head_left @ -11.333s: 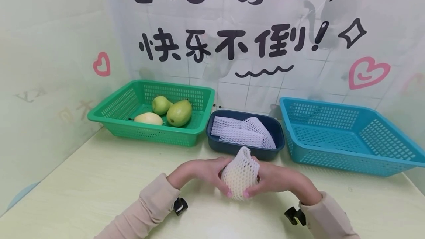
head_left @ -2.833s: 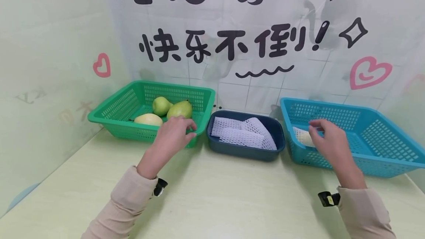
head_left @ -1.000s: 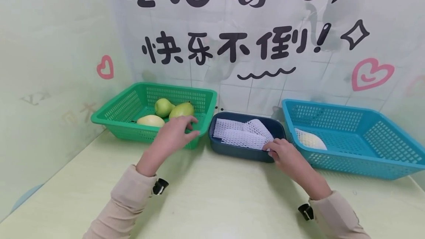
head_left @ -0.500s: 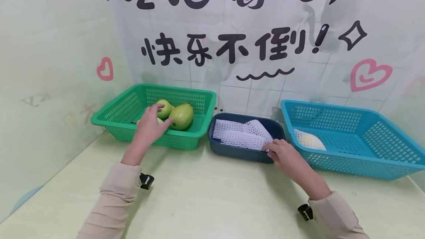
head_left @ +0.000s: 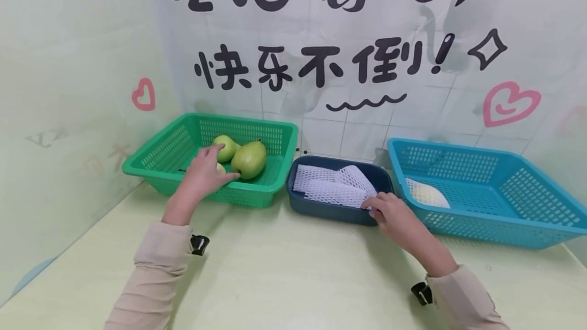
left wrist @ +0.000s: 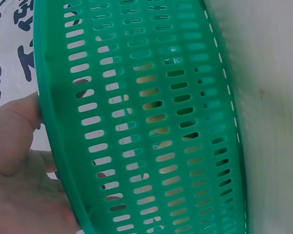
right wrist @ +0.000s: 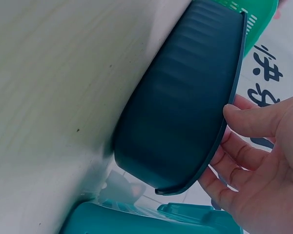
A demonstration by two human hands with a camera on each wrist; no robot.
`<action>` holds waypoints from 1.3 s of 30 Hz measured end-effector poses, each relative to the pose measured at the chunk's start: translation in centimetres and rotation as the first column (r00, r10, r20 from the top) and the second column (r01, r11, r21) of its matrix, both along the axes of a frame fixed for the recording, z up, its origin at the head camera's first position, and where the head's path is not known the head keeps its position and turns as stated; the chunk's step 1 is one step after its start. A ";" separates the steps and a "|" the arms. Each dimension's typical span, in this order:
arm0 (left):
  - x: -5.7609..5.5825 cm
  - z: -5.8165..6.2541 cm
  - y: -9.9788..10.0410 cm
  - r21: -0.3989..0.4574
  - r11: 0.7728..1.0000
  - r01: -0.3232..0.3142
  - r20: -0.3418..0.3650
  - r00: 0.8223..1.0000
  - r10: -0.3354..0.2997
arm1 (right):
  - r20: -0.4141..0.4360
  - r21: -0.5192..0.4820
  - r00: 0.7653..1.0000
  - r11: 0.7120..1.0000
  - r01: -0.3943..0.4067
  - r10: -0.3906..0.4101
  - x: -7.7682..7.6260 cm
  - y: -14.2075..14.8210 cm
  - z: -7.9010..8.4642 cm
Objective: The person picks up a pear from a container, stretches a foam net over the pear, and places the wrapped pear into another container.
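In the head view, my left hand (head_left: pixel 204 169) reaches over the front rim of the green basket (head_left: pixel 160 174), thumb and fingers spread apart. Behind it a pale yellow pear (head_left: pixel 221 168) is mostly covered; two green pears, one smaller (head_left: pixel 225 149) and one larger (head_left: pixel 249 160), lie further in. The left wrist view shows the left hand (left wrist: pixel 19 161) behind the basket rim. My right hand (head_left: pixel 392 213) grips the front rim of a dark blue box (head_left: pixel 327 210), thumb outside and fingers inside, beside white foam fruit nets (head_left: pixel 337 191). The right wrist view shows this thumb (right wrist: pixel 251 121) at the rim.
To the right stands a blue basket (head_left: pixel 495 225) with a net-wrapped pear (head_left: pixel 428 195) in its near left corner. All three containers stand in a row at the back of the pale table (head_left: pixel 284 274), against a wall hung with a printed sheet (head_left: pixel 321 29).
The netted pear, held in both hands earlier, lies in the blue basket. My right hand then moved left to the dark blue box; my left hand shifted left from the large green pear towards the pale one.
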State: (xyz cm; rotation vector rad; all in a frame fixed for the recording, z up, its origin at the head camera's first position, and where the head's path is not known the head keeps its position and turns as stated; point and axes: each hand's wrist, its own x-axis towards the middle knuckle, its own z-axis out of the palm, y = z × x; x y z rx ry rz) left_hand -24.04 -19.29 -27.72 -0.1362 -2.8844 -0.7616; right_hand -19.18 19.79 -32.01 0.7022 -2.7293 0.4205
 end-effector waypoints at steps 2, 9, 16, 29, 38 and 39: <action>0.0 0.1 0.0 -0.023 1.000 0.017 0.027 1.000 -0.016 | 0.005 0.003 1.000 1.000 -0.001 0.001 0.0 0.0 0.2; 0.1 -0.2 -0.4 -0.088 0.996 0.009 0.136 0.991 0.003 | 0.002 0.006 1.000 1.000 -0.008 0.008 0.1 0.0 0.3; 0.1 -0.4 -0.5 -0.111 0.992 -0.057 0.190 0.979 0.078 | -0.018 0.004 1.000 1.000 -0.017 0.017 -0.1 -0.1 0.3; 0.3 -1.1 -0.4 -0.196 0.971 -0.137 0.172 0.970 0.172 | -0.016 0.001 0.999 0.999 -0.034 0.034 0.0 0.1 0.0; 0.2 -0.8 -0.4 -0.214 0.956 -0.203 0.137 0.962 0.235 | -0.018 -0.001 0.999 0.999 -0.032 0.032 -0.1 0.2 0.0; 0.2 -0.8 -0.4 -0.217 0.955 -0.203 0.140 0.962 0.236 | -0.017 -0.001 0.999 1.000 -0.031 0.031 -0.1 0.2 0.1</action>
